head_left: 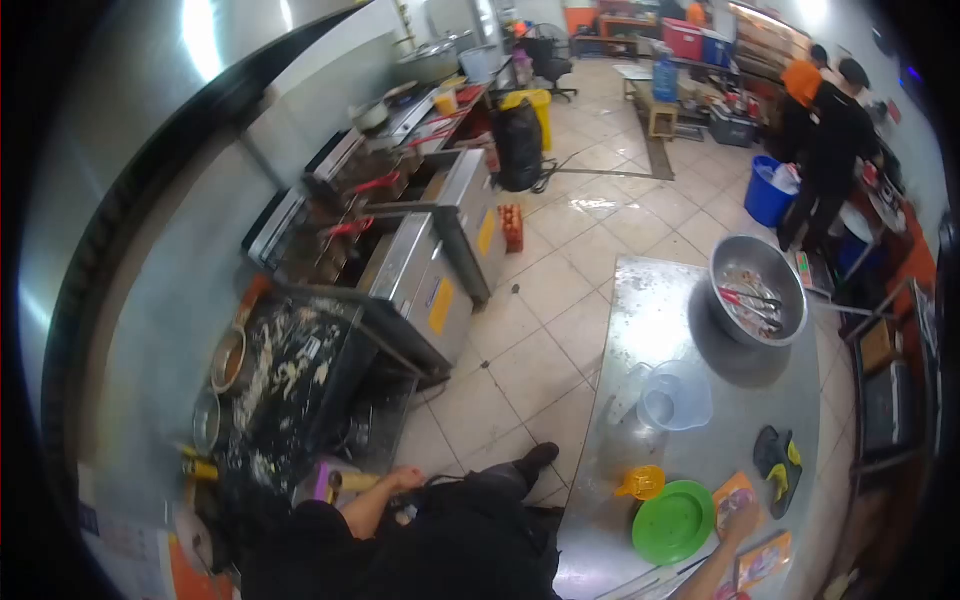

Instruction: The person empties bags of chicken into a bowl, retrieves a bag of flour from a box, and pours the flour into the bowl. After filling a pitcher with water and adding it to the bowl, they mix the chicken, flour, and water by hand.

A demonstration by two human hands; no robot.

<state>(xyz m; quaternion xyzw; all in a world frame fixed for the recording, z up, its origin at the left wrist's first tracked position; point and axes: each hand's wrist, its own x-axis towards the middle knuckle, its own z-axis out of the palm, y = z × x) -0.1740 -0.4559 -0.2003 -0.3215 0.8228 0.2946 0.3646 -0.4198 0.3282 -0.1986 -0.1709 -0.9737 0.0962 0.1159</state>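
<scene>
My right hand [742,522] is at the lower right over the steel table [640,320], its fingers on or just above an orange printed packet [732,496]. A second packet [765,560] lies beside it. Left of that hand are a green plate [673,522] and a yellow cup [642,483]. My left hand [405,478] hangs low beside my dark clothing, its fingers curled and small in view; what they hold, if anything, cannot be made out. A clear plastic jug [676,395] and a large metal bowl [757,290] with red-handled tongs stand farther up the table.
Fryers [425,280] and a messy black counter [290,380] line the left side. Dark gloves [778,470] lie at the table's right edge. People in dark clothes [838,130] stand at the upper right near a blue bin [770,192]. A black bag [517,145] is farther back.
</scene>
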